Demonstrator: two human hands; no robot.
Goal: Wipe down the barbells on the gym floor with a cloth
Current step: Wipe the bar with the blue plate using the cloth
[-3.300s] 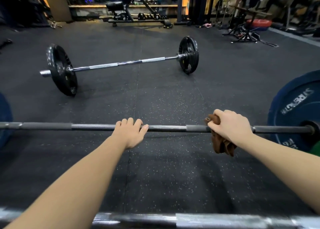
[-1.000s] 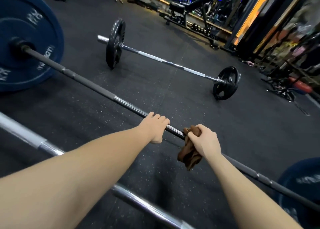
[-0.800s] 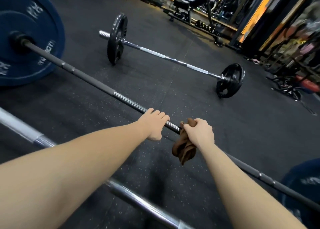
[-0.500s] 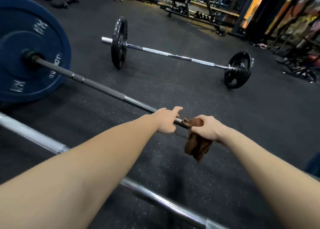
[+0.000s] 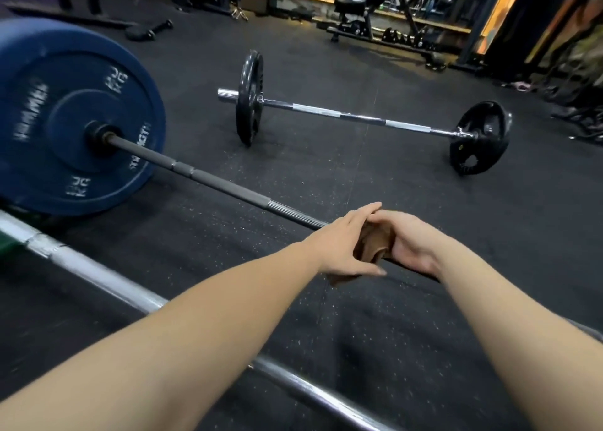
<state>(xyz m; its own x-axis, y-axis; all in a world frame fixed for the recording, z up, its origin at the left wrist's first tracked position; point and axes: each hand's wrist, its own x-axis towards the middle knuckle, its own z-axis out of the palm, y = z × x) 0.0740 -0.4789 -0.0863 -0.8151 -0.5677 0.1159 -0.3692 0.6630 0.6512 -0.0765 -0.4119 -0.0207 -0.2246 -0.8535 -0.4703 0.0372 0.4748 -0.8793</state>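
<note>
Two hands are pressed together on the cloth (image 5: 372, 248) at the barbell's dark bar (image 5: 212, 181): right hand (image 5: 409, 241) curled round it, left hand (image 5: 341, 246) flat against it. The bar is angled up-left to the blue plate (image 5: 65, 120), on the left hand's side.

You're in a gym here: black speckled rubber flooring (image 5: 326, 176) underfoot, a dark barbell (image 5: 212, 181) loaded with a blue bumper plate (image 5: 49, 120), a chrome barbell (image 5: 359, 118) carrying black plates (image 5: 479, 140), and a weight bench (image 5: 350, 6) with small dumbbells (image 5: 404, 35) at the back.
</note>
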